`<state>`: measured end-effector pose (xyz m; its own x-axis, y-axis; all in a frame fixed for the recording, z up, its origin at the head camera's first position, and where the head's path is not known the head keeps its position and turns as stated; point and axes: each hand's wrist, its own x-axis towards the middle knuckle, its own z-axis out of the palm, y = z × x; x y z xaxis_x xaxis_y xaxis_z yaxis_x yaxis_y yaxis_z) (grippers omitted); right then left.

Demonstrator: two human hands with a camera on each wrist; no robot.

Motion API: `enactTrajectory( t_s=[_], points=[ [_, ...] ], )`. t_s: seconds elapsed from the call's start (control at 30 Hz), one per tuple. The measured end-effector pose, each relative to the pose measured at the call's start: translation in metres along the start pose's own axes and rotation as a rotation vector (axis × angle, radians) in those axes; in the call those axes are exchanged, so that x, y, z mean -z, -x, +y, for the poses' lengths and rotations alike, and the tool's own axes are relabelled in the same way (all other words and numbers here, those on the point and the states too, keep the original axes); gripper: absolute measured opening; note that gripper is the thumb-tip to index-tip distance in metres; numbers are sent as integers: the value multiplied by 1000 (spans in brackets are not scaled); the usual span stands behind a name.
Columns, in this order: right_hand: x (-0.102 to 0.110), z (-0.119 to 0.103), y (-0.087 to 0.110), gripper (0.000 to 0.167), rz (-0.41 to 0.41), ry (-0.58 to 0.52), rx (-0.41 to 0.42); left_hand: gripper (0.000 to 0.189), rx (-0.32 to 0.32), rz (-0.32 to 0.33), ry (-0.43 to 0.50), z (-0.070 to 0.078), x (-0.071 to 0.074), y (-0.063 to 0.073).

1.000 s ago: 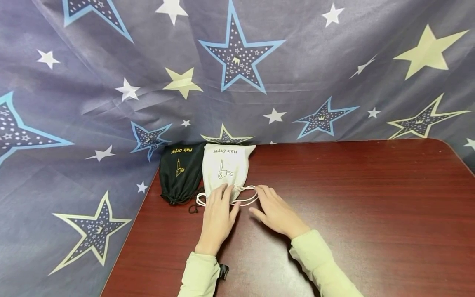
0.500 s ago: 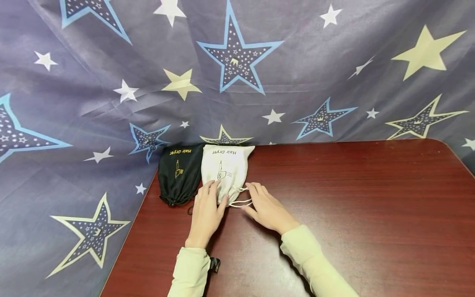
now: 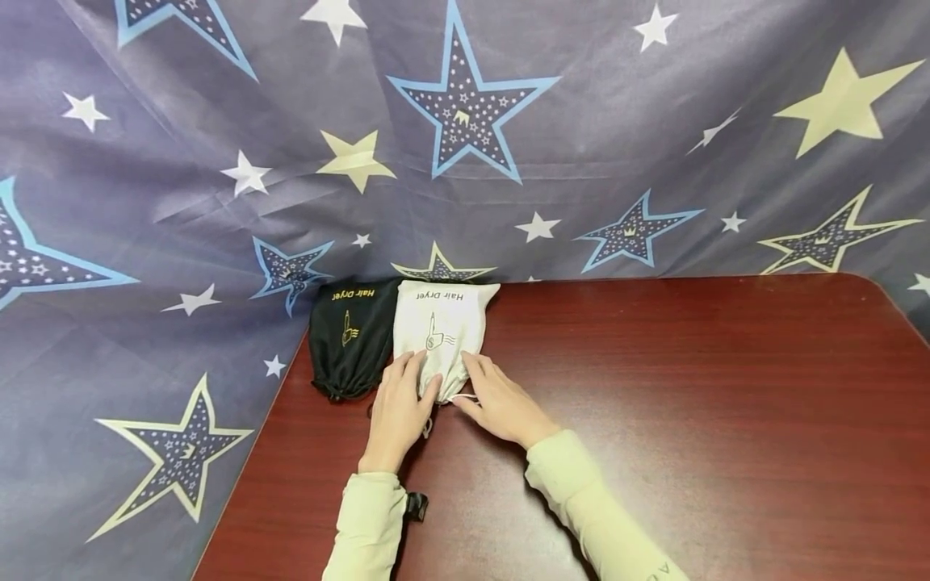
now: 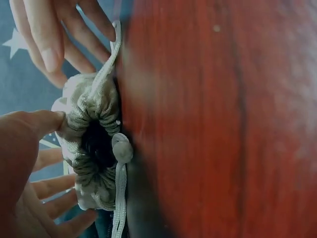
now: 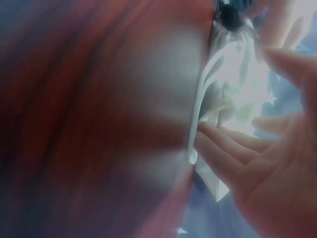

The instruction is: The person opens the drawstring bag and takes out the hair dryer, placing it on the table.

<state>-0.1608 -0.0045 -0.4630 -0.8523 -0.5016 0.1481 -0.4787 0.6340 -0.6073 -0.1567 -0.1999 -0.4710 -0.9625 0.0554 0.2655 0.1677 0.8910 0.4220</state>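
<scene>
A white drawstring pouch (image 3: 439,315) printed "Hair Dryer" lies flat, its gathered mouth toward me. My left hand (image 3: 395,415) rests along its left side near the mouth, fingers extended. In the left wrist view the left thumb (image 4: 47,121) touches the gathered cloth, and a dark opening shows inside the mouth. The right hand (image 3: 504,407) lies at the pouch's lower right side, fingers fairly straight, by the white cord (image 5: 195,119). A round cord stopper (image 4: 122,148) hangs at the mouth. Most of the cord is hidden by the hands in the head view.
A black drawstring pouch (image 3: 345,339) with yellow print lies directly left of the white one, near the table's left edge. The reddish-brown table (image 3: 690,403) extends to the right. Behind and left hangs a grey-purple cloth (image 3: 581,121) with stars.
Both hands have shifted left, the right one more. The right hand has come in against the white pouch, and the cord loop on that side has drawn in. The pouches stay nearly in place.
</scene>
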Motion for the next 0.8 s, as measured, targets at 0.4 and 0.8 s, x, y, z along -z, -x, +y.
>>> enactTrajectory(
  t_s=[0.4, 0.8],
  points=[
    [-7, -7, -10, 65, -11, 70, -15, 51, 49, -82, -2, -3, -1, -2],
    [-13, -9, -15, 62, 0, 167, -3, 50, 96, -134, 10, -3, 2, -2]
  ],
)
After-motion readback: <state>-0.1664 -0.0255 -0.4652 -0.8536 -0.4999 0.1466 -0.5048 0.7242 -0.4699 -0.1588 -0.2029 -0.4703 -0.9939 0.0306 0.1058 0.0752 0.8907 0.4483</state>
